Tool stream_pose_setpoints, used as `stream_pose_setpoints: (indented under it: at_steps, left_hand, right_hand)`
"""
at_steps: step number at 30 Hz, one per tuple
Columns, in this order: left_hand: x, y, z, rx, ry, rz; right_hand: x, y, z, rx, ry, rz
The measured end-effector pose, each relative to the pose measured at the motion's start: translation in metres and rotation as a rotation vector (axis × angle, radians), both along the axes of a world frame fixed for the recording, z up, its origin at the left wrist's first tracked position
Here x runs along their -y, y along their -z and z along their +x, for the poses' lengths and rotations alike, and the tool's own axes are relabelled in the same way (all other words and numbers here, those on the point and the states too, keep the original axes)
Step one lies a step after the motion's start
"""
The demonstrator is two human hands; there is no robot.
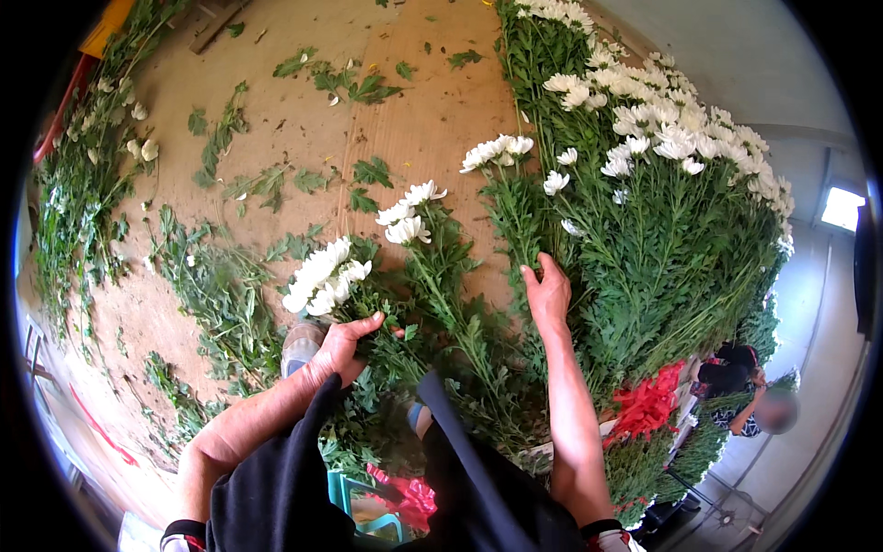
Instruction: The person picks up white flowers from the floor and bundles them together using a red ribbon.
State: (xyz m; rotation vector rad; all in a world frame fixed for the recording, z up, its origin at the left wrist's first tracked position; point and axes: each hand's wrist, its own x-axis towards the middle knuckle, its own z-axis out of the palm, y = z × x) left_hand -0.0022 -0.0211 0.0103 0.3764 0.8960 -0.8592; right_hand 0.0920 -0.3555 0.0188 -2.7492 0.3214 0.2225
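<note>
My left hand is closed round the leafy stems of a small bunch of white chrysanthemums, their heads pointing up and away from me. More chrysanthemums lie just right of that bunch, stems toward me. My right hand has its thumb and forefinger apart beside the green stems of another few white chrysanthemums. I see nothing held in it. To its right rises a big pile of long-stemmed white chrysanthemums.
Cut leaves and sprigs litter the brown board floor. Stripped greenery is heaped at left. Red plastic ribbon lies at right, and a green stool stands below me. Another person is farther right among more flowers.
</note>
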Motion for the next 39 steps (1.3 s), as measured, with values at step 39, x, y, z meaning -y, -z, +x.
stream_pose_setpoints:
  at_steps: [39]
  left_hand:
    - [-0.008, 0.008, -0.006, -0.048, -0.031, 0.02]
  right_hand:
    - [-0.044, -0.001, -0.056, 0.03, -0.243, 0.032]
